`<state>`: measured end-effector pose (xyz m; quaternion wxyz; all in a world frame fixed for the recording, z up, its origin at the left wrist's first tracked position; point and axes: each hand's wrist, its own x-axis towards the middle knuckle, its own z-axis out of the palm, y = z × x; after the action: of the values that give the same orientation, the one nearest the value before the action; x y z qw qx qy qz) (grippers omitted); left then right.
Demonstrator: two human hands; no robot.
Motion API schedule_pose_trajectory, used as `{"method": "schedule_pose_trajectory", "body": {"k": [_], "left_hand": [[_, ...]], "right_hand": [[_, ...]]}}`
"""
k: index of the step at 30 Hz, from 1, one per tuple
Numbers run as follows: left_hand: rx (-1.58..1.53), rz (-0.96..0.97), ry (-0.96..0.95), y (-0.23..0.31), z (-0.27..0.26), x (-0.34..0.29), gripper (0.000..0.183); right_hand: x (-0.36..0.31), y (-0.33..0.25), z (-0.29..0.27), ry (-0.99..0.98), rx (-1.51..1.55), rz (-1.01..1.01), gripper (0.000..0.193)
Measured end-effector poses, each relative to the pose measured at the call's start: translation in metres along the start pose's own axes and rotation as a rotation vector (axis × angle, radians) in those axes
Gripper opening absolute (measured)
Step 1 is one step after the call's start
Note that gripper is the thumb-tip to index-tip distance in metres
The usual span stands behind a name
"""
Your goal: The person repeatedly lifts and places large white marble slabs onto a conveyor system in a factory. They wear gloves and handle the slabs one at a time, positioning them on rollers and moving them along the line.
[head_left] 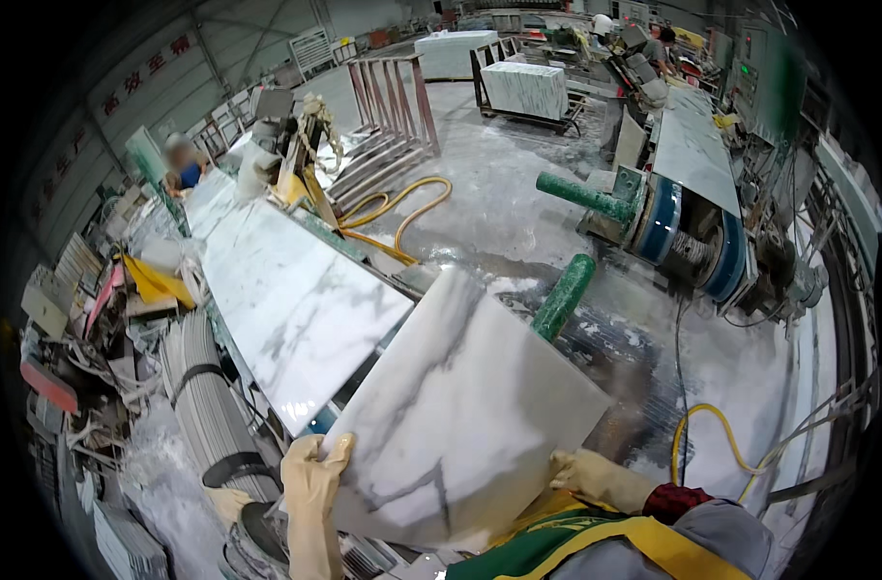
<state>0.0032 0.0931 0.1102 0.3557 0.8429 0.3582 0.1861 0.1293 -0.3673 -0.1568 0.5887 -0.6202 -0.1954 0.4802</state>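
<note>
A square white marble tile (470, 396) with grey veins is held tilted in front of me, both hands in cream rubber gloves. My left hand (315, 474) grips its near left edge, with the thumb and fingers bent over the rim. At the near right edge my right hand (591, 478) is closed on the tile, its fingers partly hidden. Beyond the tile's left side, polished marble slabs (301, 290) lie in a row on a conveyor line. Another cream glove (230, 503) shows left of my left forearm; whether anyone wears it I cannot tell.
A green roller (564, 298) sticks out behind the tile. At the right stands a second conveyor with blue wheels (663, 220) and a slab. Yellow hoses (717, 411) cross the wet floor. Strapped grey strips (204, 396) stand at left. A person (182, 164) is at the line's far end.
</note>
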Motion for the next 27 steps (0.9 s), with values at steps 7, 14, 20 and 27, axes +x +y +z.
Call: {"method": "schedule_pose_trajectory", "body": {"k": [7,14,20,27], "left_hand": [[-0.162,0.165,0.170,-0.003,0.072,-0.029,0.040],[-0.636,0.163,0.090,0.051,0.236,-0.015,0.036],[-0.678,0.003,-0.161,0.175,0.376,-0.016,0.045],[-0.501,-0.180,-0.418,0.256,0.508,-0.006,0.057]], "right_hand": [[-0.044,-0.125,-0.073,0.644,0.432,0.006,0.029],[-0.103,-0.205,-0.231,0.947,0.067,-0.011,0.042],[-0.168,-0.245,-0.348,1.101,0.124,-0.133,0.050],[-0.211,-0.201,-0.451,1.311,0.312,-0.010,0.052]]}}
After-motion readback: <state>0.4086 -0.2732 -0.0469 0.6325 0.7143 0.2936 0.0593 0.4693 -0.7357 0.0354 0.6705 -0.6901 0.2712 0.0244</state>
